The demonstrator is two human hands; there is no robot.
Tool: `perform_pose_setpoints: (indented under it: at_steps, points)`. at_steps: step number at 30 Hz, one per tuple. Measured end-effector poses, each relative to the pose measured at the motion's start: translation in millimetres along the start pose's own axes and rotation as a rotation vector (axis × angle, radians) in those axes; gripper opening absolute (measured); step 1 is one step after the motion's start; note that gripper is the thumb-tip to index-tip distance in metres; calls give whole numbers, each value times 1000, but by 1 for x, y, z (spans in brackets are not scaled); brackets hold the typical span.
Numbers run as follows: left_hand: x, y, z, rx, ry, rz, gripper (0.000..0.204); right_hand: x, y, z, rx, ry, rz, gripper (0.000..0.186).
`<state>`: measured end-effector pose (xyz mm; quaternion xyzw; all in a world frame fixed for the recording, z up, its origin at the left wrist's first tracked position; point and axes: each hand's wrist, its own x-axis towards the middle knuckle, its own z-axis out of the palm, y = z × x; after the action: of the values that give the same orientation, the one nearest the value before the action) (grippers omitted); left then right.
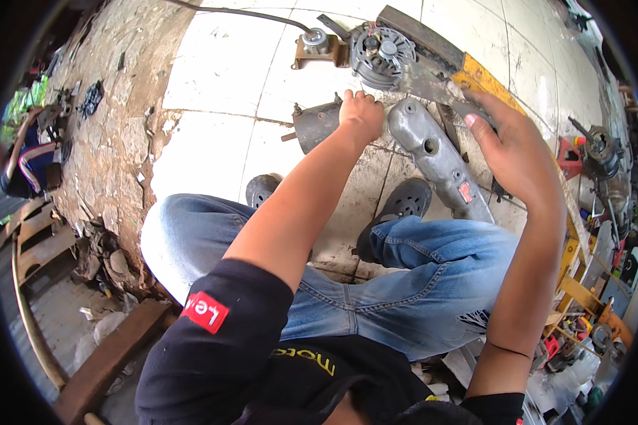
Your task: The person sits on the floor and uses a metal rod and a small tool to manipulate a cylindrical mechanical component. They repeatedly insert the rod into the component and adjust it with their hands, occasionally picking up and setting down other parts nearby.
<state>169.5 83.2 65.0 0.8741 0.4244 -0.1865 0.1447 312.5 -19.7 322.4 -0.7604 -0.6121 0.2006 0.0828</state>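
My left hand (362, 113) is closed, its fingers curled at the right end of a dark metal cylinder (315, 128) with studs sticking out, like a motor housing lying on the tiles. My right hand (512, 145) is closed round a flat, wide-bladed tool (432, 86) with a dark grip; the blade points left and is blurred. Behind the blade sits a round finned alternator (381, 53). Between my hands lies a long grey cast-metal cover (432, 150) with round holes and a small red label.
A brown bracket with a silver round part (317, 46) stands beyond the cylinder, a black cable running from it. A yellow-and-dark metal bar (488, 83) lies at the far right. Parts and tools crowd the right side (588, 319). A person (32, 159) is at far left.
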Motion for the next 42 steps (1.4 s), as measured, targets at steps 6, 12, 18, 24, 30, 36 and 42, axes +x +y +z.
perform_pose_setpoints:
  at_steps: [6, 12, 18, 24, 30, 36, 42]
  points:
    - [45, 16, 15, 340, -286, 101, 44, 1, 21, 1, 49, 9, -104, 38]
    - [58, 21, -7, 458, -499, 119, 57, 1, 30, -11, 126, 18, -48, 36]
    - [58, 15, -2, 487, -478, 138, 59, 6, 29, -13, 84, -10, -48, 36]
    - [53, -10, -6, 382, -459, 7, 65, 4, 28, -13, 153, -11, -104, 35]
    - [43, -64, -20, 157, -482, -187, 72, 3, 25, -6, 282, -17, -89, 35]
    - [23, -162, -11, 168, 26, -448, 67, 5, 9, -12, 218, -80, -69, 35]
    - [-56, -115, 23, -169, 163, -698, 80, 10, 3, -5, 133, -41, -108, 36]
